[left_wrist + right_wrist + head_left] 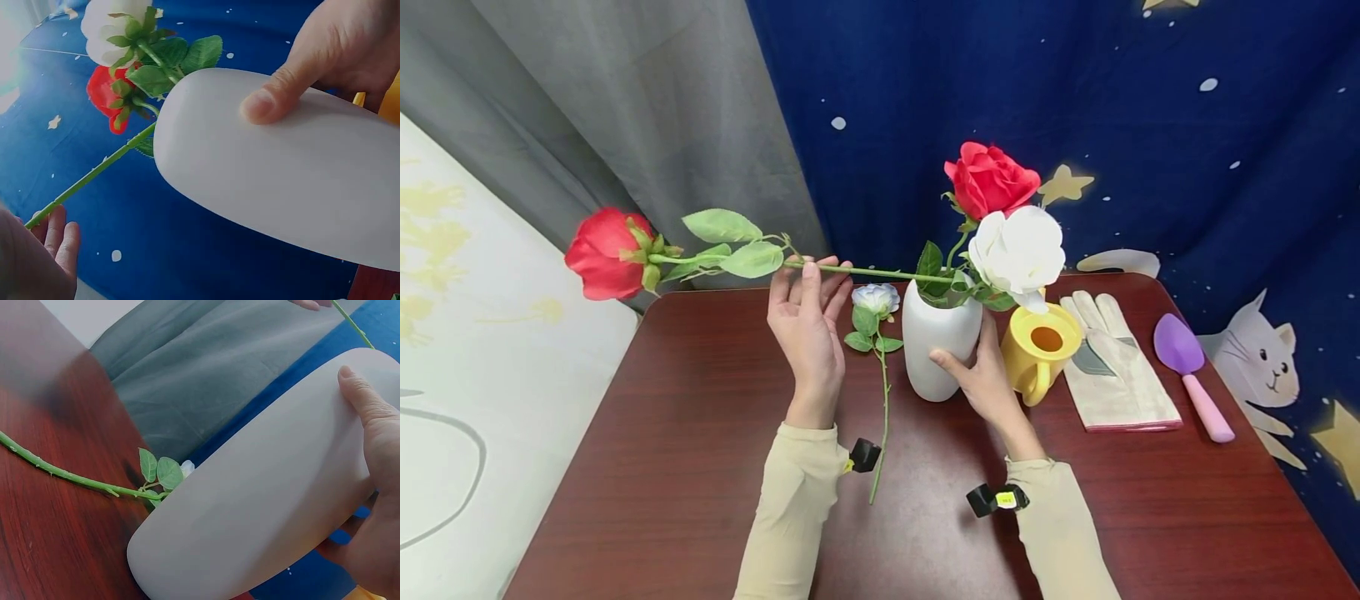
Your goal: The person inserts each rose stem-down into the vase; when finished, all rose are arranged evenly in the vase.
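My left hand (pixel 808 342) pinches the green stem of a red rose (pixel 606 258), which lies nearly level with its bloom out to the left. The stem's other end overlaps the mouth of a white vase (pixel 934 354). Around the vase's right side my right hand (pixel 988 383) grips, its thumb (pixel 359 394) on the front and the other fingers mostly hidden behind. Another red rose (pixel 992 182) and a white rose (pixel 1018 254) stand in the vase, leaning right. On the table between my hands lies a pale blue flower (pixel 876 298) with a long stem.
Right of the vase stands a yellow watering can (pixel 1026 358), close to my right hand. Beyond it are pale work gloves (pixel 1120 383) and a trowel (pixel 1206 408) with a purple blade and pink handle. Curtains (pixel 880 100) hang behind the brown table (pixel 685 467).
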Demonstrator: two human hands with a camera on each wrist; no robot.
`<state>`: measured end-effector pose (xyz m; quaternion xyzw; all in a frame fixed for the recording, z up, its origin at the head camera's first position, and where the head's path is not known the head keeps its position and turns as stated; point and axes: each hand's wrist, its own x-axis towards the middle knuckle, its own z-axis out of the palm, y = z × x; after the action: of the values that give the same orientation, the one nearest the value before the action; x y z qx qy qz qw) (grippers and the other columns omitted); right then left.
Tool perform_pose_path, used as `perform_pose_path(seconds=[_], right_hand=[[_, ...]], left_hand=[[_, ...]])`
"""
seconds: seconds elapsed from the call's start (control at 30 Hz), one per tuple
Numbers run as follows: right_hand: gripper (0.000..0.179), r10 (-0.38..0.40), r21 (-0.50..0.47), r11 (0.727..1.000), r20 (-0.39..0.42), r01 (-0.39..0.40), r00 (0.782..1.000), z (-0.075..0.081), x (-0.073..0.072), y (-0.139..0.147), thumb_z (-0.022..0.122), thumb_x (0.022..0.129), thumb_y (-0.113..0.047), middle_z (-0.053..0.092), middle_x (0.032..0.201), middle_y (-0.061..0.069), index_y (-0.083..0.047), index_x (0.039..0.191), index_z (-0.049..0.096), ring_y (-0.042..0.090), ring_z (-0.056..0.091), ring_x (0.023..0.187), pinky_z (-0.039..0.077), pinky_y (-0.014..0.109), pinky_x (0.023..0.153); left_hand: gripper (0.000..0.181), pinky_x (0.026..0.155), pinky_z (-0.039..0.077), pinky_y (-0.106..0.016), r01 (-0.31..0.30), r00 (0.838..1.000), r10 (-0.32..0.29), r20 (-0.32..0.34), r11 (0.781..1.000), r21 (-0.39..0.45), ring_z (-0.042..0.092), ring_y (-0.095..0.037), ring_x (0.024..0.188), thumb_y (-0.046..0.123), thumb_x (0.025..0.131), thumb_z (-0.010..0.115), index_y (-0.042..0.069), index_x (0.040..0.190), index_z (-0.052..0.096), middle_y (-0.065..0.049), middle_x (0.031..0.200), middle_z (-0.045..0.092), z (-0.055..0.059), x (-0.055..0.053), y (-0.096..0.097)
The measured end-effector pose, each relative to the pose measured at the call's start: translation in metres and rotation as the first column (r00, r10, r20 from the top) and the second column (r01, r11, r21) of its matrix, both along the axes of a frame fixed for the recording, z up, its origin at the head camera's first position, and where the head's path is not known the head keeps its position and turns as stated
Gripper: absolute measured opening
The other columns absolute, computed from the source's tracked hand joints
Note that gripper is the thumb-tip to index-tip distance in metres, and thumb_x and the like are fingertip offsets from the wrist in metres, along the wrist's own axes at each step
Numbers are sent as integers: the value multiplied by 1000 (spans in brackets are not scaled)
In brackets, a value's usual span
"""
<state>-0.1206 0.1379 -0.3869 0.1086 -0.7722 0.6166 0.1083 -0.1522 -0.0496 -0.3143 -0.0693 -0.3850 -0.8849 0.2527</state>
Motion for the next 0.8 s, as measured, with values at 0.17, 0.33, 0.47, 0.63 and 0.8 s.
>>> perform_pose_path(seconds=[0.17,0.33,0.47,0.63,0.8], right_hand=[[85,2,-2,1000,12,-2,1000,-1,-1,0,69,84,-7,22,145,15,-4,147,10,23,28,129,24,43,106],[85,-4,-6,1000,17,4,1000,-1,0,0,68,85,-6,22,145,15,-5,147,10,22,28,129,23,42,106],[86,0,-3,1000,4,0,1000,-1,-1,0,69,84,-7,21,146,15,-5,147,10,23,28,129,24,42,106],[86,-1,-1,1000,-1,1,1000,-2,-1,1,69,84,-7,21,146,14,-6,147,10,22,28,129,24,42,106],[85,1,-9,1000,-7,-1,1000,-3,-2,1,69,84,-7,22,145,14,-5,147,11,22,29,128,24,42,106]], left_hand=[[8,77,52,-41,-77,997,74,-25,986,-150,66,-32,84,6,92,57,4,100,55,-20,91,66,-2,-5,4],[7,77,52,-41,-145,988,125,-87,947,-286,64,-35,87,5,92,58,3,98,58,-19,88,66,-1,-8,8],[6,77,51,-40,-171,983,134,-126,918,-357,64,-33,86,4,91,58,4,98,59,-17,85,66,1,-10,12],[6,76,50,-42,-183,980,127,-156,880,-438,64,-29,82,2,91,57,0,97,58,-16,84,67,0,-14,17],[14,75,48,-39,-180,978,98,-184,842,-508,62,-28,81,2,91,57,-9,99,56,-19,85,66,-1,-17,22]])
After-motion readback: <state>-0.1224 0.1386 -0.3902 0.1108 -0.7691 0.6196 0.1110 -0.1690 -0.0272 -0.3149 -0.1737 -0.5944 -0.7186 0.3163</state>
